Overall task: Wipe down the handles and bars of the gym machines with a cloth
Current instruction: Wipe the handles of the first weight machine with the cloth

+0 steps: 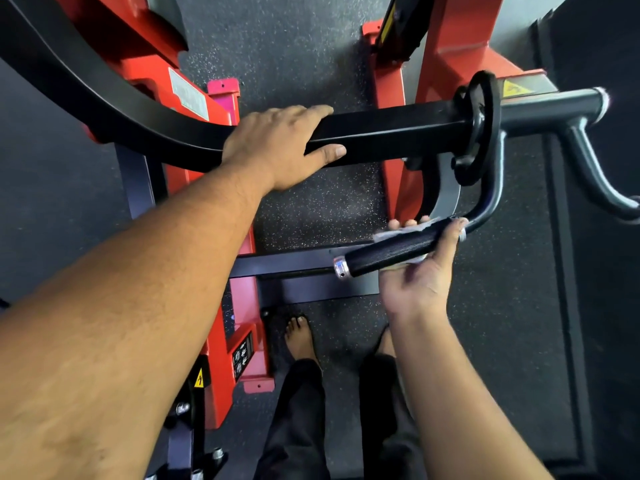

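Head view shows the black handle grip lying at lower right, its long axis running from the chrome end cap at lower left up to the grey bend at upper right, with the white cloth wrapped round its far side. The right hand is nearer, its fingers grasping cloth and grip from below, so wiping travel follows that axis. The left hand grips the black lever arm; the red frame carries labels, none legible.
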Motion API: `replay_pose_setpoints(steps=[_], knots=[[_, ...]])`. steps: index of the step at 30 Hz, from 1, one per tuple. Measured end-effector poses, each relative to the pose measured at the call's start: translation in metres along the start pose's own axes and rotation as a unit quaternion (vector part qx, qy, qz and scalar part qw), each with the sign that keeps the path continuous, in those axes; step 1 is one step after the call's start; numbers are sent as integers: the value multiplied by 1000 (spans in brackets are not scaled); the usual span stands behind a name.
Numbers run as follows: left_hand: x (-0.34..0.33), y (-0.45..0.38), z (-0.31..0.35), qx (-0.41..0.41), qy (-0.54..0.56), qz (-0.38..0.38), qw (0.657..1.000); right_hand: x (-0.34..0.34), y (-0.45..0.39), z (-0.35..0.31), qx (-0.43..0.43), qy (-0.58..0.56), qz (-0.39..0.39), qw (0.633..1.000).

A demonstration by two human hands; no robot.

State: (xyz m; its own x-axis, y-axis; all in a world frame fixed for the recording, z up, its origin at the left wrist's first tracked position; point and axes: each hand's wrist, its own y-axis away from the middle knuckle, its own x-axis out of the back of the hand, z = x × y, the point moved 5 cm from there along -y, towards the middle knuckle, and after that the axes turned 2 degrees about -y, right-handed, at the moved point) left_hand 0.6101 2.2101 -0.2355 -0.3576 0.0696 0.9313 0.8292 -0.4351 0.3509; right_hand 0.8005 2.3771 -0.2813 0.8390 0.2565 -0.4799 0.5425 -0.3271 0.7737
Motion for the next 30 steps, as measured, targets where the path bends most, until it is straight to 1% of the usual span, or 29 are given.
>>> replay_pose_setpoints(steps=[2, 4, 6, 8, 10, 13, 15, 17, 21, 22, 24, 26, 28, 30], knots=[[1, -1, 0, -1, 0, 2, 1000, -5, 6, 4, 8, 7, 26, 1000], [0, -2, 0, 0, -3, 1, 1000, -1, 19, 29, -4, 52, 41, 998], [-2, -1, -1, 0, -5, 0, 1000, 6, 36, 53, -21, 99, 40, 994], [-4, 0, -1, 0, -5, -1, 1000, 14, 45, 58, -20, 122, 41, 992], [-4, 0, -1, -1, -4, 0, 1000, 12, 40, 33, 26, 129, 45, 990], [-2, -1, 0, -1, -3, 5, 1000, 3, 16, -13, 105, 91, 75, 988], [0, -1, 1, -1, -2, 5, 1000, -9, 18, -20, 124, 149, 104, 975], [0, -1, 1, -1, -5, 6, 1000, -8, 30, 3, 100, 190, 111, 970], [-1, 1, 0, 0, -5, 8, 1000, 0, 68, 62, 9, 229, 38, 973], [-1, 1, 1, 0, -4, 8, 1000, -1, 70, 61, 1, 226, 26, 974], [-1, 1, 2, -1, -3, 8, 1000, -5, 58, 38, -1, 190, 40, 981], [0, 2, 1, -1, -1, 13, 1000, -8, 33, -2, 34, 94, 64, 993], [1, 1, 0, -1, -3, 17, 1000, -11, 10, -30, 66, 20, 50, 996], [0, 0, 0, 0, -7, 17, 1000, -9, 3, -24, 57, 24, 41, 997]])
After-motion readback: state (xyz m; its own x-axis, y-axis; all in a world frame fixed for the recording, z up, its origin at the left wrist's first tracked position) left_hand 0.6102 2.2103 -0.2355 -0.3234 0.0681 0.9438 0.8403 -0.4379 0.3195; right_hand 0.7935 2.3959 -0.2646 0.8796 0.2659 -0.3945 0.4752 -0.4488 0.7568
